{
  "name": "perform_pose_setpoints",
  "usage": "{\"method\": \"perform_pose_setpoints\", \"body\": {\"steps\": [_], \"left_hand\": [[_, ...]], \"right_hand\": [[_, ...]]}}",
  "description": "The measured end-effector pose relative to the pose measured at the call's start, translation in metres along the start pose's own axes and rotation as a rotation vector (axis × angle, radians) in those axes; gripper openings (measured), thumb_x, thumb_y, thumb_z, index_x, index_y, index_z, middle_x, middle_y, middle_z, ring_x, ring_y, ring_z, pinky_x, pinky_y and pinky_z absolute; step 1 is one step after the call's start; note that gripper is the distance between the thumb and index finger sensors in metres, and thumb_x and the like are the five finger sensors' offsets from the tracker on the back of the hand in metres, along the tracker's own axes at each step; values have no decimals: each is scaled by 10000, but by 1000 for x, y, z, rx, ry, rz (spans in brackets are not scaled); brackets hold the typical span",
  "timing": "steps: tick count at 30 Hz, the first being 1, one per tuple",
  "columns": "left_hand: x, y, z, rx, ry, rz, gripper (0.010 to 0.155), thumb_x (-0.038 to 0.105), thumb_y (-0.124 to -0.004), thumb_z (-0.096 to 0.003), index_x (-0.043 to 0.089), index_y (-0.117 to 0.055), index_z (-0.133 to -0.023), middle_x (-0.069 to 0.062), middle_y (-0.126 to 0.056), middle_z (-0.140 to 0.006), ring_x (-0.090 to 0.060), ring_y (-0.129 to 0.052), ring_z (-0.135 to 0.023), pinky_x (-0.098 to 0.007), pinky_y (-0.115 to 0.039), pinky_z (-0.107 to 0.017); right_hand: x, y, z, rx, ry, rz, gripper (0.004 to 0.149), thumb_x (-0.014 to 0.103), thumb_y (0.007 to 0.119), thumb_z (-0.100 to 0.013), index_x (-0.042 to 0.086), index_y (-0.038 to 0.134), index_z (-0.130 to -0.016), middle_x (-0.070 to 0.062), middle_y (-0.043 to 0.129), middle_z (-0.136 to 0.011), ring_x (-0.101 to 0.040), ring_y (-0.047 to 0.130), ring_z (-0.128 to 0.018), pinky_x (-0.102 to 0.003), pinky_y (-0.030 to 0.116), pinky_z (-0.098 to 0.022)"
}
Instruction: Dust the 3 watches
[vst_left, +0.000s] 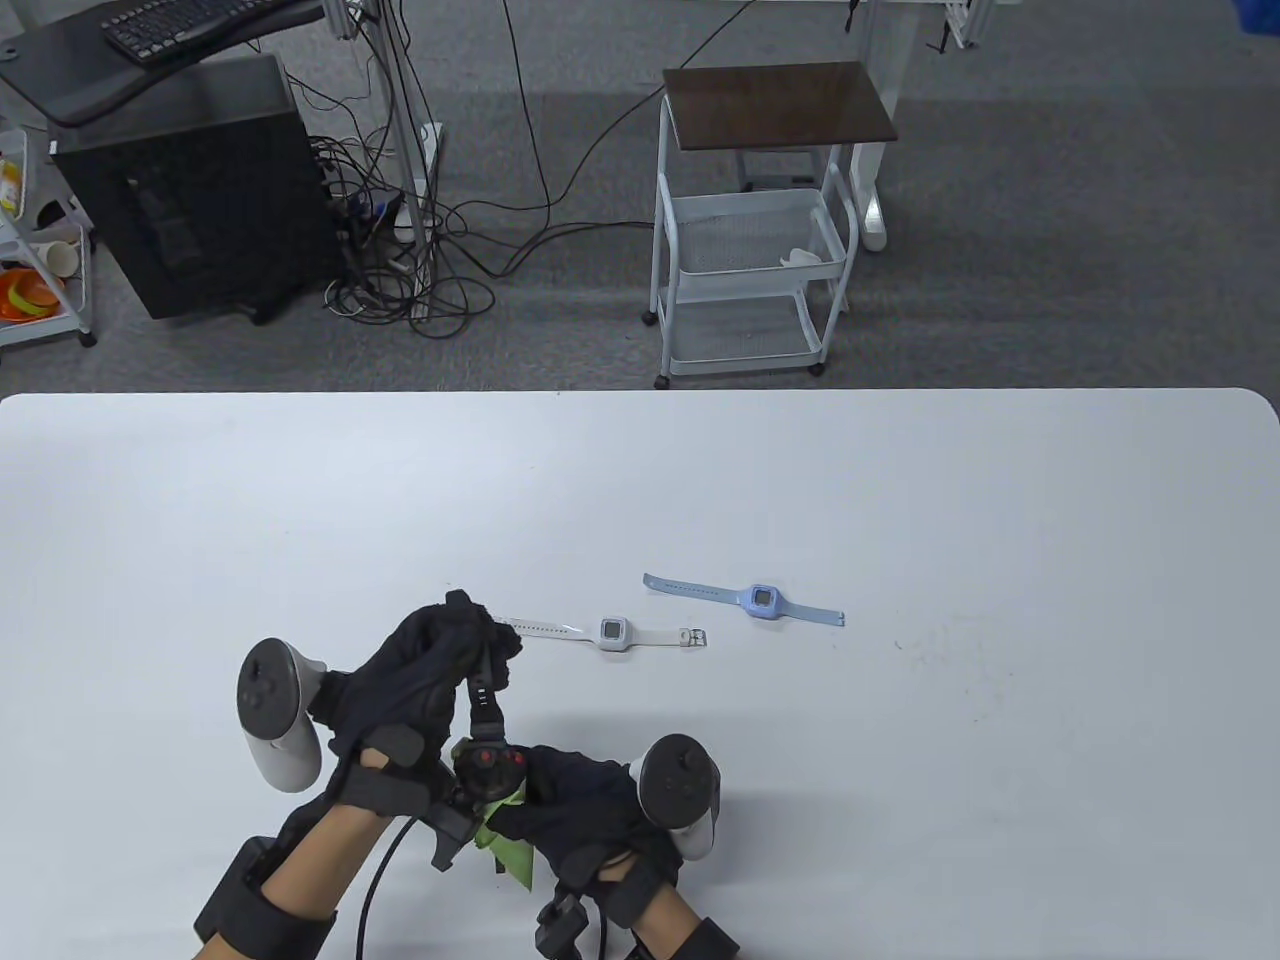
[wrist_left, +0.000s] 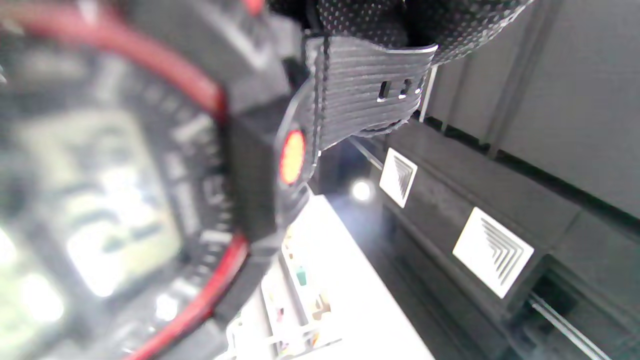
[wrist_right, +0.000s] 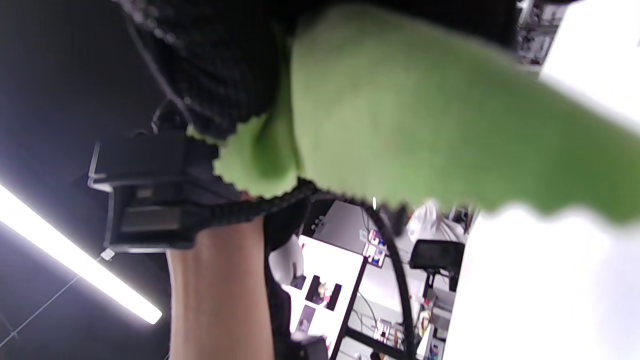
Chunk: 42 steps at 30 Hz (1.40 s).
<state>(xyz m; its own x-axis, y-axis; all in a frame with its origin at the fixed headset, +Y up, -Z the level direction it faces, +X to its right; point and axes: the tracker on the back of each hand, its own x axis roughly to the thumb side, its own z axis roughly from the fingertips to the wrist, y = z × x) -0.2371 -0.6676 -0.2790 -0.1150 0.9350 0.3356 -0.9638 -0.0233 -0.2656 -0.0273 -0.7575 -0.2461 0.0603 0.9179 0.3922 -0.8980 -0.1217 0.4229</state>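
While the left hand (vst_left: 420, 680) is gripping the strap of the black and red watch (vst_left: 488, 765) and holding it up off the white table (vst_left: 900, 480), the watch face is turning toward the right hand (vst_left: 580, 800) so it is easy to wipe. The right hand is pinching a green cloth (vst_left: 505, 850) and pressing it against the watch case, down at about 6 o'clock on the table. Up close in the left wrist view, the black and red watch (wrist_left: 150, 175) is filling most of the picture, blurry. The green cloth (wrist_right: 400, 110) is bunching under the fingers in the right wrist view. Nearby, toward 12 o'clock from the hands, the white watch (vst_left: 612, 634) is lying flat, and the blue watch (vst_left: 760, 600) is lying just past it at about 2 o'clock, both probably waiting for their turn.
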Motion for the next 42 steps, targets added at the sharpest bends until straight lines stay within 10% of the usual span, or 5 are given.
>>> {"method": "perform_pose_setpoints", "body": {"steps": [7, 12, 19, 34, 42], "left_hand": [[-1, 4, -1, 8, -2, -14, 429, 520, -687, -623, 213, -704, -921, 106, -915, -725, -154, -899, -875, -503, -664, -722], [0, 0, -1, -5, -8, -7, 431, 521, -685, -622, 213, -702, -922, 101, -915, -724, -152, -901, -873, -502, -665, -721], [-1, 0, 0, -13, -13, -18, 431, 522, -686, -621, 214, -703, -922, 102, -915, -723, -152, -900, -874, -504, -664, -722], [0, 7, -1, 15, -14, -9, 428, 515, -690, -621, 210, -706, -920, 97, -911, -729, -161, -891, -882, -507, -658, -723], [1, 8, -2, 13, -18, -34, 424, 512, -688, -622, 209, -708, -918, 95, -911, -730, -160, -887, -887, -507, -657, -725]], "right_hand": [[0, -2, 0, 3, -6, 33, 597, 432, 865, -356, 86, 743, -827, -288, 661, -959, -521, 777, -779, -832, 316, -508], [1, -3, -1, -27, -15, 33, 568, 373, 893, -320, 67, 789, -787, -246, 894, -774, -331, 1054, -510, -765, 469, -537], [-2, -3, -2, 0, 21, 2, 716, 324, 870, -346, 162, 598, -989, -196, 925, -671, -252, 977, -372, -738, 505, -530], [1, -6, 2, -51, 82, 251, 563, 567, 848, -324, 99, 988, -602, -54, 1036, -280, -87, 951, -34, -587, 743, -407], [0, -8, 0, -74, 70, 208, 524, 441, 896, -329, 109, 931, -733, -134, 1017, -400, -219, 975, -163, -657, 633, -483]]}}
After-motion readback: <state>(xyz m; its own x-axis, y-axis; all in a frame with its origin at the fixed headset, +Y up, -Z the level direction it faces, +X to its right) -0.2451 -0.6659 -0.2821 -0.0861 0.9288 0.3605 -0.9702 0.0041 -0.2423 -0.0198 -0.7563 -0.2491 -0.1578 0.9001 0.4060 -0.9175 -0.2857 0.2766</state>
